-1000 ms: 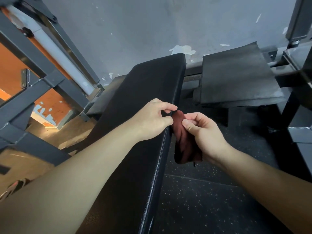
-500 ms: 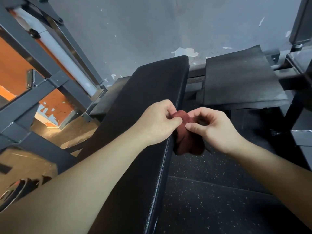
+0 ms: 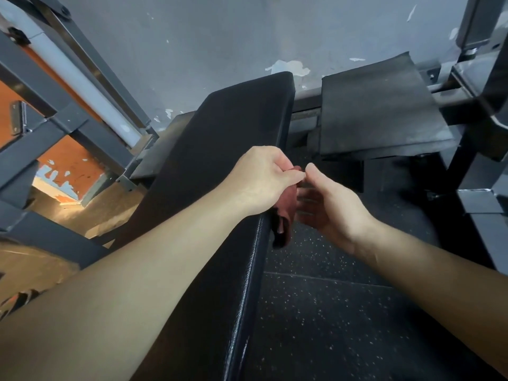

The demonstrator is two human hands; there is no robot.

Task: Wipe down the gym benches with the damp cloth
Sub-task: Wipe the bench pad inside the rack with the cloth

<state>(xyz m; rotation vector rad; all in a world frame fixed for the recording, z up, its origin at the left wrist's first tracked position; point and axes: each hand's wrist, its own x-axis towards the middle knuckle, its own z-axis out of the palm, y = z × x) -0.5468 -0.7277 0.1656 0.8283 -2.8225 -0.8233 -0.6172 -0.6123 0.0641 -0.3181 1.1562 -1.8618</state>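
The left hand (image 3: 261, 182) reaches across the black padded gym bench (image 3: 220, 166), its forearm lying over the pad. Its grip is closed on the top of the dark red cloth (image 3: 286, 215), thumb and forefinger pinched together on the fabric. The cloth hangs bunched from that pinch, just off the bench's right edge and touching or very near the pad's side, with its lower end dangling above the speckled rubber floor (image 3: 330, 312). The right hand (image 3: 330, 202) is just beside the cloth on its far side, palm turned toward it, and its thumb tip meets the left thumb at the top of the fabric. Its fingers (image 3: 303, 195) are blurred and partly behind the cloth, so I cannot tell whether this grip is on the fabric or apart from it. Beyond the hands, a dark rubber mat (image 3: 379, 111) lies draped over a metal support to the right of the bench's far end. A grey wall (image 3: 220, 37) with chipped paint rises behind, and a steel frame (image 3: 68, 119) stands at the left.
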